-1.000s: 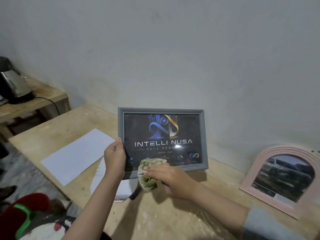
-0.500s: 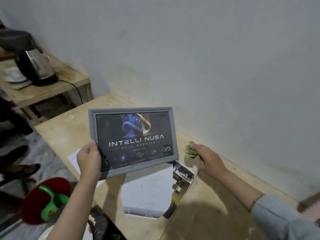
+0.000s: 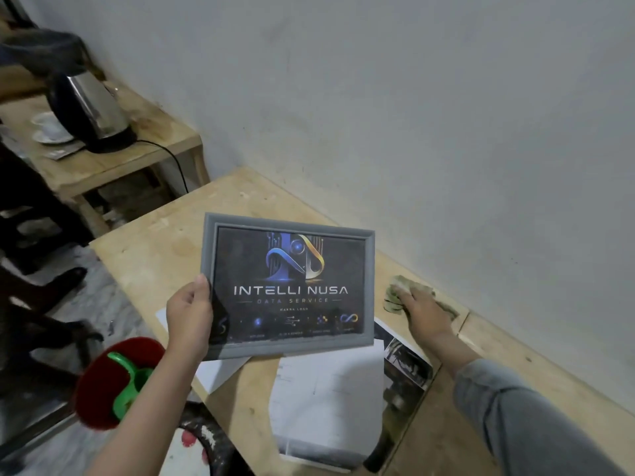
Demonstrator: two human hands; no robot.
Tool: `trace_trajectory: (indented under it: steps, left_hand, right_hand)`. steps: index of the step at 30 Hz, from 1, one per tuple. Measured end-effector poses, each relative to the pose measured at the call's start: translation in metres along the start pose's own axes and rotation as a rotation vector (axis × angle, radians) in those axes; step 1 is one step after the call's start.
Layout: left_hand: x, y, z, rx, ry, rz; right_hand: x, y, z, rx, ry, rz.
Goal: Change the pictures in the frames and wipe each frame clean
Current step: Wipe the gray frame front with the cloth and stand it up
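Head view showed the grey frame (image 3: 288,286) with the dark logo picture lifted above the wooden table (image 3: 161,249), tilted toward the camera, and held only at its lower left edge by the left hand (image 3: 189,319), whose thumb lay on the front and whose fingers were curled behind it. One second before, the right hand was rubbing the green cloth on the glass of this frame; now the right hand (image 3: 421,312) was away to the right of the frame, resting on the crumpled cloth (image 3: 398,294) on the table near the wall (image 3: 412,115), fingers bent over it, and I could not tell if it had released it. I judged that the wiping of this frame was finished and the frame was ready to be put aside. Below the frame lay white sheets (image 3: 326,400) and a dark printed photo (image 3: 407,364). Far to the left of the frame, a kettle (image 3: 91,111) stood on a lower bench (image 3: 120,166).
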State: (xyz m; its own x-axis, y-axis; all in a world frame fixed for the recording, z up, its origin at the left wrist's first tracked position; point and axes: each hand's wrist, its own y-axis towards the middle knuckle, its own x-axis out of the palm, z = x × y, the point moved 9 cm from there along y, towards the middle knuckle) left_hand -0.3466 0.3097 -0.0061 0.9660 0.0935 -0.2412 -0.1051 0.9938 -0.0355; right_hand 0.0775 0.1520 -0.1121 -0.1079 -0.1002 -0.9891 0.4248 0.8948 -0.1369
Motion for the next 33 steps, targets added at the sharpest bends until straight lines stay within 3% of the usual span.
trace_trajectory:
  steps: [5, 10, 14, 17, 23, 27, 30, 33]
  left_hand:
    - [0.017, -0.001, -0.003, -0.025, -0.015, -0.06]
    - [0.062, -0.026, 0.012, -0.056, -0.086, -0.169]
    - [0.11, -0.059, 0.027, -0.08, -0.16, -0.311]
    - [0.149, -0.092, 0.044, -0.065, -0.184, -0.431]
    - [0.229, -0.176, 0.086, 0.233, -0.019, -0.663]
    - [0.275, -0.218, 0.096, 0.313, 0.161, -0.724]
    - [0.307, -0.235, 0.097, 0.266, 0.271, -0.767]
    - [0.341, -0.242, 0.084, 0.093, 0.271, -0.852]
  right_hand:
    - [-0.006, -0.017, -0.011, 0.071, 0.264, -0.132]
    - [-0.086, -0.072, -0.003, 0.169, 0.828, 0.147]
    - [-0.104, -0.119, 0.025, 0.34, 1.15, 0.279]
    - [-0.112, -0.161, 0.075, 0.53, 1.199, 0.403]
    - [-0.133, -0.253, 0.159, 0.629, 1.154, 0.606]
    - [-0.136, -0.294, 0.196, 0.686, 1.092, 0.665]
    - [-0.13, -0.309, 0.214, 0.707, 1.03, 0.665]
    - [-0.12, -0.315, 0.228, 0.743, 1.031, 0.656]
